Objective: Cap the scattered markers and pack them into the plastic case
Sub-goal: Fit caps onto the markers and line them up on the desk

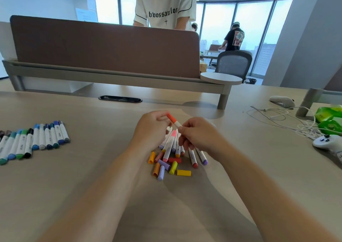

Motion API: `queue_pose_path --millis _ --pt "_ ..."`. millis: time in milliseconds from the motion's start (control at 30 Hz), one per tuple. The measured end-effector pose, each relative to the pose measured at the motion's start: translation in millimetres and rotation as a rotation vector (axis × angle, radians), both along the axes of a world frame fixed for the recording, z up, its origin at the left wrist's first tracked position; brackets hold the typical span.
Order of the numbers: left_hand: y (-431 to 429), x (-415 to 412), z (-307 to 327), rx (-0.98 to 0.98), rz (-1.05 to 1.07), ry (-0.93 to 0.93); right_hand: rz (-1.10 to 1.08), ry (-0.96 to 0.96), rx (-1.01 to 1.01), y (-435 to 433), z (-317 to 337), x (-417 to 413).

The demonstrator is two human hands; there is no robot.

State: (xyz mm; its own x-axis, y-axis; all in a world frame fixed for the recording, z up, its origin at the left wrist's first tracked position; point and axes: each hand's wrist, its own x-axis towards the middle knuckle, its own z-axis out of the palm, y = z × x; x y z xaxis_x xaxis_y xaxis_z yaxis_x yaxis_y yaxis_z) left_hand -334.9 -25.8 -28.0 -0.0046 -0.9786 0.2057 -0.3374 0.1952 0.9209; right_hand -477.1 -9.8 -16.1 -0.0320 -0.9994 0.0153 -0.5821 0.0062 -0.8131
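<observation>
There's the orange-capped white marker, loose plastic caps yellow, orange, lilac, red, blue-and-green-capped markers at the beige desk's left edge

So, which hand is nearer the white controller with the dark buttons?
Right. The right hand is left of the white controller, apart from it; the left hand lies farther left, beyond the right hand.

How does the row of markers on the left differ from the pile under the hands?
The row lies side by side, all capped, in blues, greens and black. The pile is jumbled and crossed, in pinks, reds, purples and yellows, with loose caps beside it. Both are white-barrelled markers on the desk.
</observation>
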Motion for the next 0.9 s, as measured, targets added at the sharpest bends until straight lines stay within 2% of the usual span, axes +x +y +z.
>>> queue_pose_path --millis 133,233,467,567,767,900 --pt "-3.5 7.5 0.6 -0.026 0.097 -0.061 -0.153 0.079 0.022 -23.3 -3.4 9.2" --pt "-5.0 9.3 1.7 -0.02 0.082 -0.077 -0.192 0.146 0.102 -39.4 -6.9 12.9" --pt "-9.5 6.3 -4.3 0.002 0.051 -0.156 -0.18 0.286 0.116 -51.2 -6.2 18.9" --pt "-8.6 5.6 -4.3 0.002 0.046 -0.169 -0.154 0.456 0.204 -50.1 -2.9 22.7" --pt "-6.4 4.6 -3.8 0.014 0.033 -0.196 -0.138 0.522 0.171 -46.3 -3.5 19.6" --pt "-5.4 1.9 -5.2 0.005 0.019 -0.245 -0.236 0.534 0.092 -43.9 -4.2 7.1"
